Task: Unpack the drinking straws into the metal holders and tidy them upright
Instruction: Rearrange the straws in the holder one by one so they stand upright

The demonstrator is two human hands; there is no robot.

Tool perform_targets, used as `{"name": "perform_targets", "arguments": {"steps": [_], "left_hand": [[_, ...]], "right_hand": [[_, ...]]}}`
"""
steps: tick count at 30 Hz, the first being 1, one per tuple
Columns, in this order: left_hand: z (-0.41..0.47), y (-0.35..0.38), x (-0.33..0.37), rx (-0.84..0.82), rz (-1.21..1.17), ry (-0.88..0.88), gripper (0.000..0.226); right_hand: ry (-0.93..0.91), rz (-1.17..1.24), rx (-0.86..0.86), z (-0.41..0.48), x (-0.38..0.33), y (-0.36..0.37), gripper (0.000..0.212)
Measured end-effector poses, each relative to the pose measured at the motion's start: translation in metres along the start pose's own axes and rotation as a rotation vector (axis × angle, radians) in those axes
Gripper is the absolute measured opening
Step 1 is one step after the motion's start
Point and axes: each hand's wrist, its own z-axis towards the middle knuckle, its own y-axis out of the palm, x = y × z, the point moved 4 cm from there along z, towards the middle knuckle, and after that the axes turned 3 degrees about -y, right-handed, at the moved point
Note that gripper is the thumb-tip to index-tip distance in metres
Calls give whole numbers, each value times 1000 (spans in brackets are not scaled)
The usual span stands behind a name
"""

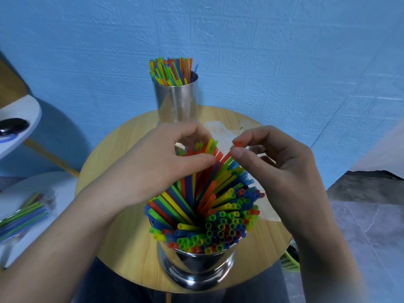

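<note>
Round wooden bench (122, 215), shiny steel holder (196, 267) near me, crammed with thin glossy plastic straws (218, 215) fanning outward. My left hand (153, 165) curls round the leaning bunch, my right hand (273, 167) pinches one red straw (237, 144). I'd nudge them upright gently, a few at once, since thin tubes probably kink.

Likely a small room in a home: blue brick-pattern wallpaper (284, 62), a little round wooden surface (131, 254), grey marbled floor tiles (371, 226), and a white shelf (24, 114) alongside.
</note>
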Motion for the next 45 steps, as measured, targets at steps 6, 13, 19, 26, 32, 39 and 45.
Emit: {"name": "perform_targets", "arguments": {"steps": [6,13,19,26,32,39,45], "left_hand": [[0,-1,0,35,52,-2,16],[-4,-3,1,-53,141,-55,35],[4,3,2,-56,278,-122,27],[0,-3,-2,80,348,-145,19],[-4,-3,0,101,342,-161,19],[-4,-2,2,99,333,-127,21],[-6,-5,18,131,173,76,20]], "right_hand": [[-54,22,109,-2,-2,-4,14],[-23,-34,123,0,4,-5,12],[43,-20,30,1,6,-2,16],[132,-111,-115,-3,14,-5,14],[132,-79,-126,1,14,-1,13],[84,-39,-98,5,9,6,9],[-30,-50,20,5,-8,5,11]]}}
